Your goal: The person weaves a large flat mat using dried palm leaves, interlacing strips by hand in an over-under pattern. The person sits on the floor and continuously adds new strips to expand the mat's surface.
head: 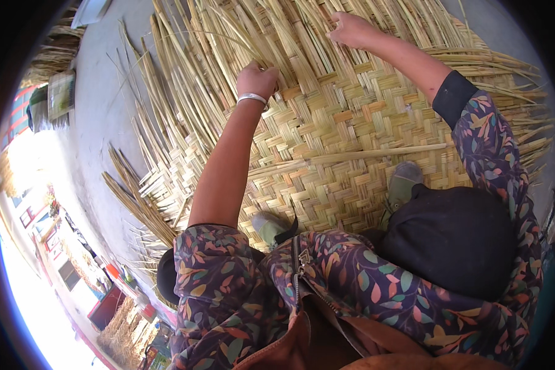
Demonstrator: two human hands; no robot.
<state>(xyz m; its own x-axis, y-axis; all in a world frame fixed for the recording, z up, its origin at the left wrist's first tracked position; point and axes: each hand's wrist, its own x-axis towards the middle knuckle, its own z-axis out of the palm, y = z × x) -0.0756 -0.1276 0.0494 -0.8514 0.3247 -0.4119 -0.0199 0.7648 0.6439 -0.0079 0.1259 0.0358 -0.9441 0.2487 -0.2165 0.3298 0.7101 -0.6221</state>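
A woven mat of flattened reed strips point(333, 125) lies before me in a slanting twill pattern. Long loose strips point(171, 88) fan out from its far and left edges. My left hand point(258, 83), with a silver bracelet at the wrist, is curled around reed strips at the far edge of the weaving. Farther off to the right, my right hand point(354, 31) is bent over the unwoven strips; its fingertips are partly hidden, so whether it grips one is unclear. One loose pale strip point(379, 154) lies across the woven part.
My shoes point(404, 178) rest on the mat, close to my bent knees. Bundled strip ends point(136, 196) stick out at the left, and more point(504, 62) at the right. Beneath is a grey concrete floor point(101, 106). Straw point(120, 330) is piled at the lower left.
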